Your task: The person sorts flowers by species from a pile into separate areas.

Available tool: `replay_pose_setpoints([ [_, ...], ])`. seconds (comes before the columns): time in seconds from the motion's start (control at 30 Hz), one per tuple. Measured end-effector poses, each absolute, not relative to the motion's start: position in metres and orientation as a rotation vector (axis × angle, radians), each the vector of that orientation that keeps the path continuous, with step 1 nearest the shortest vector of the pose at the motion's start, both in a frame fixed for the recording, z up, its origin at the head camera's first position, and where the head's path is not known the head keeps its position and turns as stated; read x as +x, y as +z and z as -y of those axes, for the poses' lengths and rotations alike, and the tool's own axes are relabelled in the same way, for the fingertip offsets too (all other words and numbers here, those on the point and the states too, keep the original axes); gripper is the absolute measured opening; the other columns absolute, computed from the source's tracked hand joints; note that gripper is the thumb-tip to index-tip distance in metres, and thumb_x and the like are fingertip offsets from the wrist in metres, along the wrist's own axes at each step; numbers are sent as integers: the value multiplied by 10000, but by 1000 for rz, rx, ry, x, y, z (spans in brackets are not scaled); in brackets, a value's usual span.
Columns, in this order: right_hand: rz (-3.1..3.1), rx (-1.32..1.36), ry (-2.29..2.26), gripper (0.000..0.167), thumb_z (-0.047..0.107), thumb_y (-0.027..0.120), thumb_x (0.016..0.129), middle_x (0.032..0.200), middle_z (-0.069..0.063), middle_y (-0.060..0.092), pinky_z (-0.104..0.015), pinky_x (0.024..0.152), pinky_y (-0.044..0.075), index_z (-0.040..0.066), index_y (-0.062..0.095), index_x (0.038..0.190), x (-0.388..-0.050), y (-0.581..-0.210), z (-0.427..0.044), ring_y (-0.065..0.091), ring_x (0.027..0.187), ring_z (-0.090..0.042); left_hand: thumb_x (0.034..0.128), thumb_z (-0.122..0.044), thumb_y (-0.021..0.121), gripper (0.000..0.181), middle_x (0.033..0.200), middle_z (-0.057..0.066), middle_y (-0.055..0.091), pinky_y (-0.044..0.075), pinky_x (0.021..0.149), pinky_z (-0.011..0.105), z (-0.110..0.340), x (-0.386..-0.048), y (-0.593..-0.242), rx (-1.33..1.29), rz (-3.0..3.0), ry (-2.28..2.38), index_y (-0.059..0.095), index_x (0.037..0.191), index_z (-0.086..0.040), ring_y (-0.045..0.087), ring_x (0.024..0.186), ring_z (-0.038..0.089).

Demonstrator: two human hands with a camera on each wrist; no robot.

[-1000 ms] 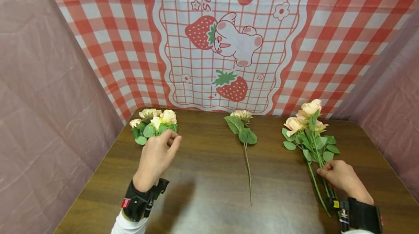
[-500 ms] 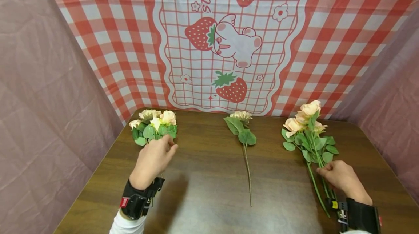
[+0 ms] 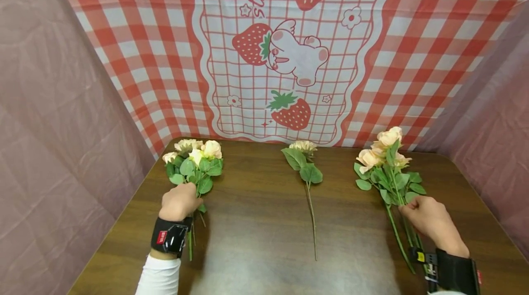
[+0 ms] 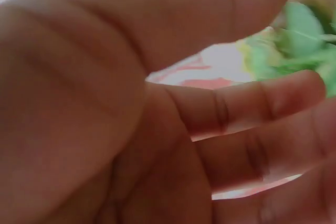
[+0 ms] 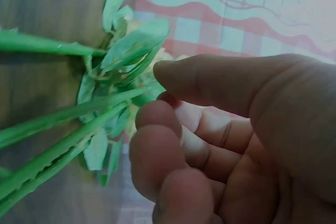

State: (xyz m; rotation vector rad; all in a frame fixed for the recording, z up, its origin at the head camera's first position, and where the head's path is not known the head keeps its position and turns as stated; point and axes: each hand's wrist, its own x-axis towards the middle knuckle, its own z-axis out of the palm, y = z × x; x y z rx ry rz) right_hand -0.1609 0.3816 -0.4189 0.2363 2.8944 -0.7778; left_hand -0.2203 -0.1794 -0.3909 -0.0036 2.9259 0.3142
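My left hand (image 3: 180,201) is low over the stems of the left flower bunch (image 3: 196,166). The left wrist view shows that hand (image 4: 173,103) with thumb and fingers apart, nothing visible between them, and blurred leaves (image 4: 304,30) beyond the tips. Beside the stems of the right bunch of peach roses (image 3: 388,166) is my right hand (image 3: 431,221). Seen from the right wrist, its fingers (image 5: 157,145) are loosely curled below the thumb, with no stem visibly gripped; green stems (image 5: 68,116) run alongside. A single flower (image 3: 311,173) lies between the bunches.
The brown wooden table (image 3: 256,221) backs onto a red-and-white checked cloth (image 3: 165,56) with strawberry prints. Pinkish curtains (image 3: 53,116) hang at both sides.
My left hand has moved down and slightly left, from beside the left bunch's blooms to its stems, uncovering more leaves. My right hand has stayed almost still.
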Motion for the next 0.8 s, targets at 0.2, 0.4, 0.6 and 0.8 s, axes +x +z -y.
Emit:
replay_pose_setpoints([
  [0.2,-2947,185,-781,347,282,538,1001,551,3,433,-326,494,316,106,497,704,-160,-412,-367,425,491,-187,742,-150,721,173,981,229,703,521,656,550,187,-230,-412,0,-2894,306,703,859,-24,679,852,417],
  [0.4,-3004,151,-768,284,283,512,1013,620,-29,528,-331,505,342,55,583,859,-160,-408,-354,494,536,-198,764,-24,664,68,958,232,699,523,653,550,186,-235,-419,-3,-2895,285,682,830,-20,679,850,414],
  [0.6,-3019,134,-743,293,289,517,1021,614,-20,522,-328,511,339,51,593,867,-162,-410,-347,489,539,-190,788,18,604,75,867,197,687,523,631,515,188,-236,-419,11,-2895,298,646,756,-35,664,771,349],
  [0.8,-3042,113,-736,296,276,525,1019,599,-15,523,-324,513,343,39,607,864,-163,-410,-344,495,535,-184,801,10,583,92,876,194,688,523,631,510,193,-236,-417,5,-2905,338,645,751,-35,662,772,337],
])
